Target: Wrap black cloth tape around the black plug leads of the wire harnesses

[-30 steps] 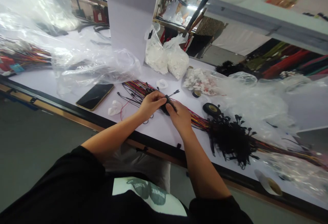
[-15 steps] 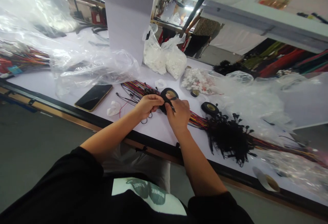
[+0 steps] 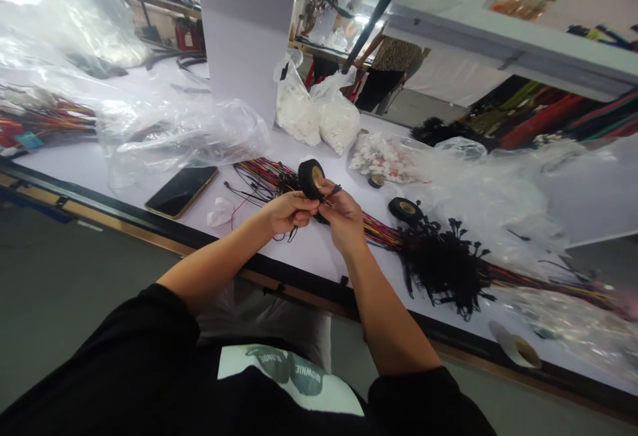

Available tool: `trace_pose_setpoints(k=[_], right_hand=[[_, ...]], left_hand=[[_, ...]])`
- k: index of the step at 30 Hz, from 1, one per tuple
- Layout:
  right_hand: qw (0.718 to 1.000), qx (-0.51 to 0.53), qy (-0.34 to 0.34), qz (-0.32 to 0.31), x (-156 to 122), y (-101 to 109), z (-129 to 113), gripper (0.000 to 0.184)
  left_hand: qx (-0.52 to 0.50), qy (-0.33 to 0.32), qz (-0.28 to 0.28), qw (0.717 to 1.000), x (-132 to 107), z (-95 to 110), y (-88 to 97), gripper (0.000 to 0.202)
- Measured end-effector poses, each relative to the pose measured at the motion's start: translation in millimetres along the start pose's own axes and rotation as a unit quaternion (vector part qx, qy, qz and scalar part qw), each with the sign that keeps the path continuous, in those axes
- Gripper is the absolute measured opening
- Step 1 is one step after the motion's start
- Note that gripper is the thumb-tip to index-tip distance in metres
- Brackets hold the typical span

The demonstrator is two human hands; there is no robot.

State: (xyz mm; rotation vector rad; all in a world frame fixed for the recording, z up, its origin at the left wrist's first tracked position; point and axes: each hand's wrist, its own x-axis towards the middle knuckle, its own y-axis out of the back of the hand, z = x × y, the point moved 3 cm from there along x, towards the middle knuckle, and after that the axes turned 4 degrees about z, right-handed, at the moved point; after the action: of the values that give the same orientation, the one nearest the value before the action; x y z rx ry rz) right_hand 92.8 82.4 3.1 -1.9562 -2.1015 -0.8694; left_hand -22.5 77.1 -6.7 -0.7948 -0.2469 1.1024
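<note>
My left hand (image 3: pixel 290 213) is closed in a pinch on a thin black cable, its fingertips almost meeting those of my right hand. A roll of black tape (image 3: pixel 306 180) is tilted on edge above the fingertips, its tan core facing right. My right hand (image 3: pixel 343 215) is closed at the roll's right side, fingers at the core; a dark cable end (image 3: pixel 337 189) sticks out above them. Beneath both hands runs a bundle of red, yellow and black wires (image 3: pixel 379 231). Where the tape meets the cable is hidden by my fingers.
A phone (image 3: pixel 181 191) lies on the left. Bags of white connectors (image 3: pixel 339 123) stand behind. To the right are another black tape roll (image 3: pixel 405 209), a heap of black connectors (image 3: pixel 443 266) and a clear tape roll (image 3: pixel 526 351) near the table edge. A shelf (image 3: pixel 498 44) overhangs the back.
The tape roll has shifted left and turned from facing up to standing on edge. My right hand's fingers have moved up beside its core, while my left hand keeps its pinch.
</note>
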Motion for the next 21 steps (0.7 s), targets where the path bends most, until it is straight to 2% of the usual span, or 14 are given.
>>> trace_pose_setpoints(k=[2, 5, 7, 10, 12, 14, 19, 21], right_hand=[[0.999, 0.046, -0.011, -0.016, 1.3, 0.0, -3.2, 0.019], [0.996, 0.081, -0.021, 0.029, 2.5, 4.4, -9.2, 0.020], [0.996, 0.053, -0.029, 0.061, 2.4, 9.7, -12.2, 0.023], [0.995, -0.059, -0.002, 0.084, 0.0, 19.3, -19.8, 0.023], [0.988, -0.123, 0.021, 0.088, -3.1, 23.4, -25.3, 0.022], [0.984, -0.153, 0.013, 0.091, -6.2, 24.1, -27.2, 0.022], [0.988, -0.114, -0.057, 0.084, -8.5, 14.3, -16.6, 0.023], [0.991, -0.096, -0.074, 0.064, -8.0, 10.4, -12.4, 0.022]], left_hand=[[-0.002, -0.039, 0.009, 0.999, 0.9, 0.0, 0.4, 0.019], [0.009, -0.093, 0.026, 0.995, -0.3, 1.8, -0.7, 0.018], [0.033, -0.129, 0.038, 0.990, -3.2, 5.9, -1.2, 0.014], [0.113, -0.170, 0.031, 0.978, -8.9, 13.1, -2.8, 0.003], [0.176, -0.202, 0.031, 0.963, -11.7, 16.1, -4.2, 0.006], [0.238, -0.239, 0.056, 0.940, -13.0, 16.9, -5.2, 0.013], [0.347, -0.302, 0.144, 0.876, -13.6, 13.0, -6.5, 0.014], [0.347, -0.319, 0.162, 0.867, -14.0, 10.9, -6.8, 0.015]])
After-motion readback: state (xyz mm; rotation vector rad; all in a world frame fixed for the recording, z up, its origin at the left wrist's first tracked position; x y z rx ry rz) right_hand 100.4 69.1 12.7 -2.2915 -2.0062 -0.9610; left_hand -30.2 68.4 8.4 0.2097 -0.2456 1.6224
